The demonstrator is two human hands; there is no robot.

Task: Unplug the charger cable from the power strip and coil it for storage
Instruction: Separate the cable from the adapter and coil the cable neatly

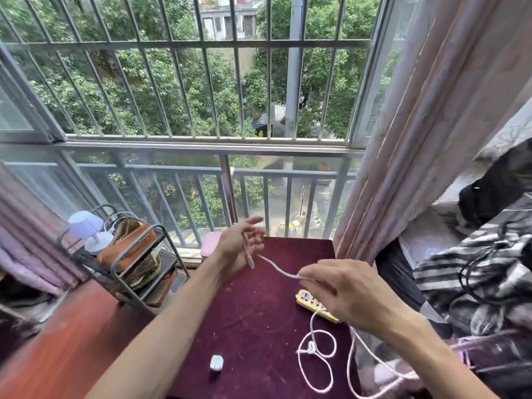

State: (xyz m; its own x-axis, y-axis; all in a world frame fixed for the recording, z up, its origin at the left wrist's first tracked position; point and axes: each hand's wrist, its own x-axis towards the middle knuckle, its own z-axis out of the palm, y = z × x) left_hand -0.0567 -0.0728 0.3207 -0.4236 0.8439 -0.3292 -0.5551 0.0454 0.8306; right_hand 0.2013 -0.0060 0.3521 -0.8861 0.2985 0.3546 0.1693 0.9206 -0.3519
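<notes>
Nearest us, a small white plug block (216,363) lies alone on the dark red counter (244,312), between our two bare forearms. To its right, slack white cord lies in loose loops on the counter, gathered at one spot by a small white clip (311,347), and more cord trails off the counter's right edge. The charger cable (276,269) is up in the air: it runs taut from our right hand (345,292), whose fingers (308,273) pinch it against the thumb, up to our left hand (241,240). There it crosses the half-curled fingers (253,234), and its connector end hangs just below the palm; the blur keeps us from telling whether that hand truly grips it. The yellow power strip (309,302) lies on the counter under our right hand, partly hidden by it. On the left stands a wire rack (138,254) holding a brown bag and a small pale lamp (86,228). A pink curtain (417,139) hangs at the right, beside the barred window.
</notes>
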